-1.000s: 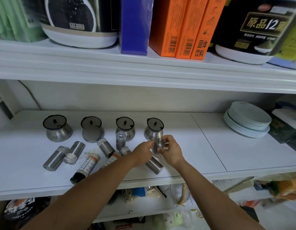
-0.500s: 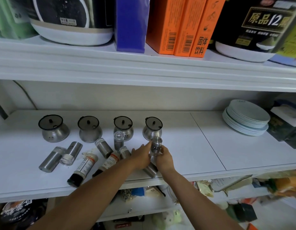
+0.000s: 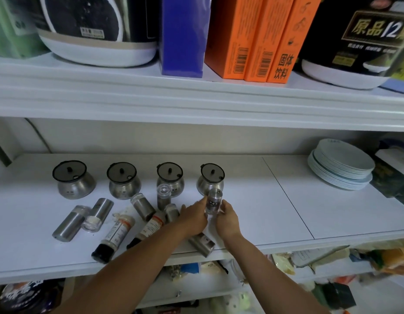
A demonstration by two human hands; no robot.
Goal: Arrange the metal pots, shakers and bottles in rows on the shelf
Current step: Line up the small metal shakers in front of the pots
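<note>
Several lidded metal pots stand in a row at the back of the white shelf [image 3: 275, 214], the rightmost pot [image 3: 210, 182] just behind my hands. An upright metal shaker [image 3: 214, 202] stands in front of that pot. My left hand [image 3: 193, 216] and my right hand [image 3: 227, 219] both touch its lower part, one on each side. Another upright shaker with a clear cap [image 3: 163, 197] stands in front of the third pot [image 3: 170, 179]. Several metal shakers [image 3: 99, 213] and labelled bottles [image 3: 114, 237] lie on their sides to the left. One shaker [image 3: 202, 243] lies under my wrists near the front edge.
A stack of pale plates [image 3: 340, 165] sits at the shelf's right end, with dark packages beyond it. The upper shelf holds orange boxes [image 3: 253, 39], a blue box and large tubs. Cluttered lower shelves show below the front edge.
The shaker, held up between both hands a second ago, now stands upright on the shelf in front of the rightmost pot. Both hands have lowered and stay at its sides.
</note>
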